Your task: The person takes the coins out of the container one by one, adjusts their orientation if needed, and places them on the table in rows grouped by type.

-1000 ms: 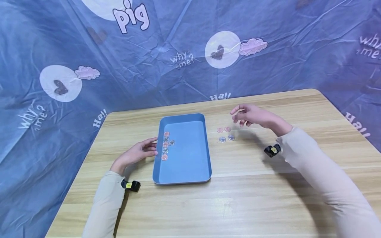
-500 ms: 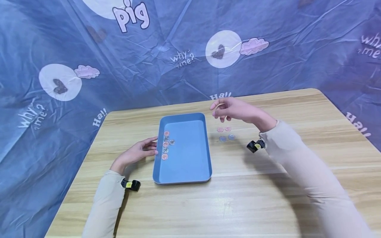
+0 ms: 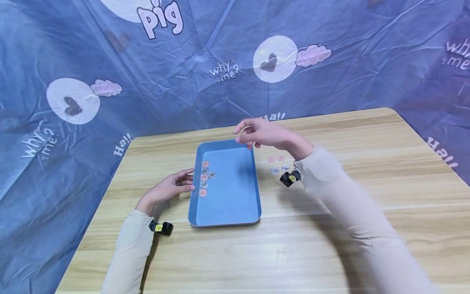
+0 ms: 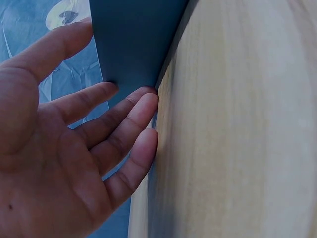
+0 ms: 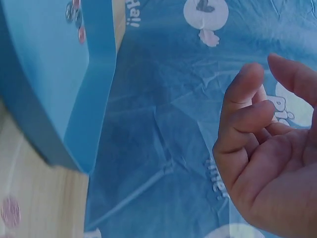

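A blue rectangular tray (image 3: 231,200) lies on the table. Along its left inner side is a row of small round discs (image 3: 204,177), some reddish and some silvery, with one silvery disc (image 3: 211,175) beside the row. My left hand (image 3: 167,191) rests its fingertips against the tray's left outer wall; in the left wrist view its fingers (image 4: 133,116) are extended, not wrapped round the wall. Above the tray's far right corner hovers my right hand (image 3: 266,134), fingers loosely bent. In the right wrist view a gap shows between thumb and forefinger, with nothing visible in it.
Right of the tray, two reddish discs (image 3: 271,159) and two silvery discs (image 3: 274,170) lie on the wooden table (image 3: 235,261). A blue printed cloth (image 3: 176,90) hangs behind the table. Each wrist bears a small black camera (image 3: 290,178).
My right hand has moved left, from beyond the loose discs on the table to over the tray's far right corner. The left hand, tray and discs stay put.
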Tool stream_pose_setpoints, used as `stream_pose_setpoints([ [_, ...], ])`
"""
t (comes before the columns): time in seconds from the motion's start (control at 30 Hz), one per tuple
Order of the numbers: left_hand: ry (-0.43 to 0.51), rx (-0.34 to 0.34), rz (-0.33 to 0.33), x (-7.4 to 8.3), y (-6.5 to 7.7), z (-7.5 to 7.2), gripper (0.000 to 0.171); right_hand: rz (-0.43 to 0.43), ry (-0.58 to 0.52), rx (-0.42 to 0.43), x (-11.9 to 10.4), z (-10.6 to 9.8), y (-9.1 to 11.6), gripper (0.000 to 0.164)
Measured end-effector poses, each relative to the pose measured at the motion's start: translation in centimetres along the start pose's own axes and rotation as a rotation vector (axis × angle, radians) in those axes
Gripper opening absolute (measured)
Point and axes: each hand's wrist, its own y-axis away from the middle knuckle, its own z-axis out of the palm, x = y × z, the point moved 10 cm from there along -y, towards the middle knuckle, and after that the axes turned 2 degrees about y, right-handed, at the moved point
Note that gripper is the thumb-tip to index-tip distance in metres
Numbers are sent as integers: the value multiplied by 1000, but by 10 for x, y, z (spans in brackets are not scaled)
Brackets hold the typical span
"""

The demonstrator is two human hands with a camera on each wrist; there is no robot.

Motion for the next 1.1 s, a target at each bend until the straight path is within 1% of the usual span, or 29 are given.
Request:
stream_pose_setpoints([
  [0.23, -4, 3, 5, 1, 0, -1, 75, -3, -66, -32, -5, 25, -17, 36],
  [0.43, 10, -7, 18, 3, -1, 1, 74, -1, -114, -43, -5, 42, -30, 38],
  [0.6, 19, -14, 29, 4, -1, 2, 74, 18, -135, -30, 2, 52, -41, 37],
  [0.87, 14, -21, 37, 3, -1, 1, 74, 82, -141, -24, 19, 72, -53, 40],
  [1.0, 7, -22, 39, 2, -1, 1, 74, 101, -182, -16, 28, 80, -59, 42],
  [1.1, 3, -23, 44, 2, -1, 1, 73, 107, -211, -2, 34, 84, -65, 40],
])
